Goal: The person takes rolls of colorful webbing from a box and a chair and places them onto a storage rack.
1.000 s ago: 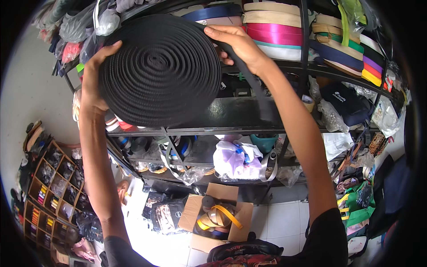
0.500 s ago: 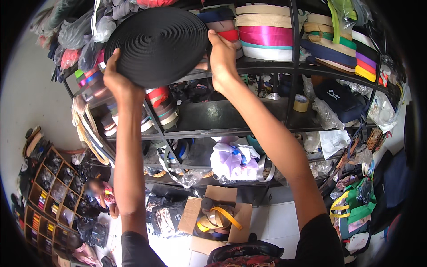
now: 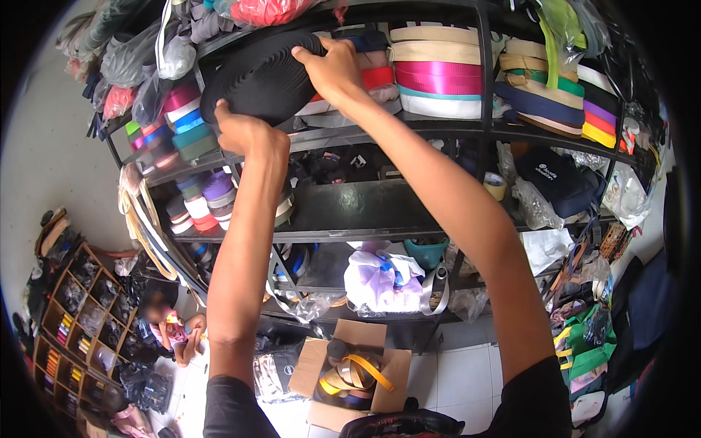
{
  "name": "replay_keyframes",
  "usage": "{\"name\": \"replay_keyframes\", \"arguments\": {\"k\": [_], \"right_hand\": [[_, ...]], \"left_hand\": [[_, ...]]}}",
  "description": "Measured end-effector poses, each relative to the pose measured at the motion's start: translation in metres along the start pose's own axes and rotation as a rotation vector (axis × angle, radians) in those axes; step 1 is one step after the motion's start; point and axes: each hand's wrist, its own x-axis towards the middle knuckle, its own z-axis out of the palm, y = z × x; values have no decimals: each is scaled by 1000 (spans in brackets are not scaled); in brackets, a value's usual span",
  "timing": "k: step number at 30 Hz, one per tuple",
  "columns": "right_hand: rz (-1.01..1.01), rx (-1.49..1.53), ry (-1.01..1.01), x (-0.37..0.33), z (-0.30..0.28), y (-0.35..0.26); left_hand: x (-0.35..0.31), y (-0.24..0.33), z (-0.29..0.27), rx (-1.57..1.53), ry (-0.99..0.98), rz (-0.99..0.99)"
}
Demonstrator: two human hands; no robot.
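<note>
A large coiled roll of black webbing (image 3: pixel 259 73) is held up, tilted, at the upper shelf. My left hand (image 3: pixel 248 133) grips its near lower edge, with the thumb on the coiled face. My right hand (image 3: pixel 334 71) holds the right edge, thumb also on the face and the other fingers partly hidden. Beside the right hand is a stack of red, pinkish and dark rolls (image 3: pixel 374 77). Left of the roll stand smaller rolls of coloured ribbon (image 3: pixel 193 135). Whether the black roll rests on the shelf, I cannot tell.
Black shelving (image 3: pixel 350 208) spans the view, with wide rolls of beige and magenta strap (image 3: pixel 438 77) at right. Below stands an open cardboard box (image 3: pixel 391 372) of rolls. A person (image 3: pixel 171 332) sits on the floor at left, near a wooden compartment rack (image 3: pixel 80 321).
Both hands have carried the black roll away from me, deeper toward the upper shelf, and it tilts more. My left hand has moved right and lower; my right hand has shifted left.
</note>
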Motion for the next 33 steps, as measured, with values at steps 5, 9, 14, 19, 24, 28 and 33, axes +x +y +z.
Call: {"name": "replay_keyframes", "arguments": {"k": [5,9,14,19,24,28,33], "right_hand": [[-97,-86,-137,43,-11,2],[-14,-163,-343,52,-30,-15],[-41,-30,-537,79,-58,2],[61,-220,-372,77,-78,-1],[10,-580,-210,88,-76,10],[9,-637,-196,91,-80,8],[142,-626,-244,92,-90,2]], "left_hand": [[33,-2,29,9,-162,-155],[85,-17,48,-35,-190,-256],[98,-40,86,186,-525,-300],[79,-51,118,445,-339,-122],[97,-68,111,512,-630,-170],[104,-74,115,517,-743,-174],[101,-83,116,565,-702,-100]]}}
